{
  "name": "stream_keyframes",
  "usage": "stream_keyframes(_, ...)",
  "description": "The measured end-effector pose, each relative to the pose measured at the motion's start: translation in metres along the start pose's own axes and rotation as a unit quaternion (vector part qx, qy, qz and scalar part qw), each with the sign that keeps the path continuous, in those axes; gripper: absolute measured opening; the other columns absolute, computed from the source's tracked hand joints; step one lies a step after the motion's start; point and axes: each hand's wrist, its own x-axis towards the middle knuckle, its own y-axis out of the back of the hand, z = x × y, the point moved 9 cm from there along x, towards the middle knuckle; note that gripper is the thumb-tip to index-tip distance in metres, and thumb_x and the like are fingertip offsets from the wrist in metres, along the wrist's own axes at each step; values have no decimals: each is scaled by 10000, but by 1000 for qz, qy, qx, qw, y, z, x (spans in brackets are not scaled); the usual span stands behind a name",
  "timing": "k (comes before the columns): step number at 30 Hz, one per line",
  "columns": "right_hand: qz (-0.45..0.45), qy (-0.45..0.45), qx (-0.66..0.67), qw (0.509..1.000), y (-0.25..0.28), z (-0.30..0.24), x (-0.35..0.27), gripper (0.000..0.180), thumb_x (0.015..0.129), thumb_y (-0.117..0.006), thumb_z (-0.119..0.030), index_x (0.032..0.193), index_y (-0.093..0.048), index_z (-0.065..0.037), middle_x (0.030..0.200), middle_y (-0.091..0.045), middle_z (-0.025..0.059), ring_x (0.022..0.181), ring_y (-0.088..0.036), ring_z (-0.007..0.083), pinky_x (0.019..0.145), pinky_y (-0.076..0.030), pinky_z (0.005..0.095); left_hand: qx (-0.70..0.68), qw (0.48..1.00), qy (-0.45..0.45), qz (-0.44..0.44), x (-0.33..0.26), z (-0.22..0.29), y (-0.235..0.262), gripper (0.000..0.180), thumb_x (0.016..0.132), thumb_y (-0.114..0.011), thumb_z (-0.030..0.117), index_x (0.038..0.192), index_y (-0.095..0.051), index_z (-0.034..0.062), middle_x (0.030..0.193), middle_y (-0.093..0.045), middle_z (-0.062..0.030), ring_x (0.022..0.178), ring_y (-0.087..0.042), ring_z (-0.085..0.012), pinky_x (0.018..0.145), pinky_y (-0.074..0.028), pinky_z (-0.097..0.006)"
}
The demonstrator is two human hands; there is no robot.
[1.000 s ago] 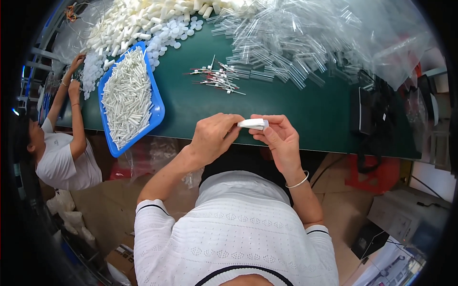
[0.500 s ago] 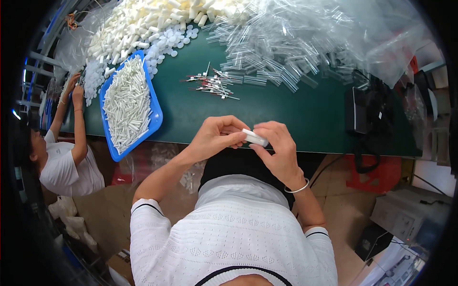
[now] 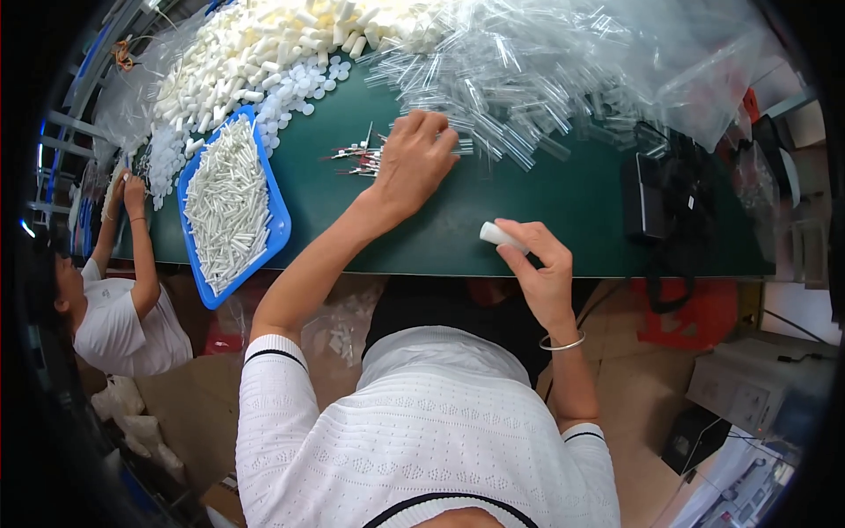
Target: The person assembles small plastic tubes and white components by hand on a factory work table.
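A short white cylinder [image 3: 503, 236] is pinched between the thumb and fingers of my right hand [image 3: 537, 260], above the front of the green table. My left hand [image 3: 414, 163] reaches farther out, palm down, its fingers curled over the near edge of the clear tubes [image 3: 510, 132]. Its fingertips are hidden, so what they grip, if anything, cannot be made out. Partly under that hand lies a small cluster of thin red, white and metal pieces [image 3: 359, 158].
A blue tray [image 3: 280, 227] of small white rods stands on the left. Behind it are white discs [image 3: 304, 84] and a heap of white cylinders [image 3: 255, 62]. Clear plastic bags [image 3: 695, 70] and a black device [image 3: 647, 198] occupy the right. A co-worker [image 3: 132, 321] works at far left.
My left hand has let go of the white cylinder and moved forward to the tubes and thin pieces. The right hand keeps the cylinder, slightly farther right.
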Motion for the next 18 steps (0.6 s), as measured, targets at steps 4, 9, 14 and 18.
stream_keyframes(4,21,-4,24,999,10,0,8,241,857,-684,-36,1098,-694,-39,907,-663,64,781,-601,129,715,-480,251,-249,956,145,-63,-38,2,19,249,816,-674,41,1001,-510,18,1056,-606,-136,996,-601,-285,803,-479,-394)
stream_keyframes(9,-27,9,32,999,-11,-6,6,246,843,-690,-37,1089,-697,-44,898,-667,74,787,-615,160,713,-487,265,-615,716,258,-208,-85,42,-5,337,969,-540,90,1297,-517,22,960,-587,-33,834,-534,-110,779,-474,-280)
stream_keyframes(14,-105,71,-132,983,-27,-23,-2,222,788,-708,-35,1009,-697,-62,854,-658,82,761,-622,240,692,-490,333,-603,716,274,-221,-103,45,-6,298,944,-575,86,1230,-554,5,924,-585,-49,808,-543,-130,733,-464,-285)
stream_keyframes(18,-95,155,-126,975,-35,-46,-8,284,754,-734,-51,1023,-641,-51,823,-640,82,731,-610,262,690,-486,379,-507,821,211,-160,-96,53,16,249,904,-618,87,1134,-576,2,906,-617,-130,761,-596,-226,720,-484,-324)
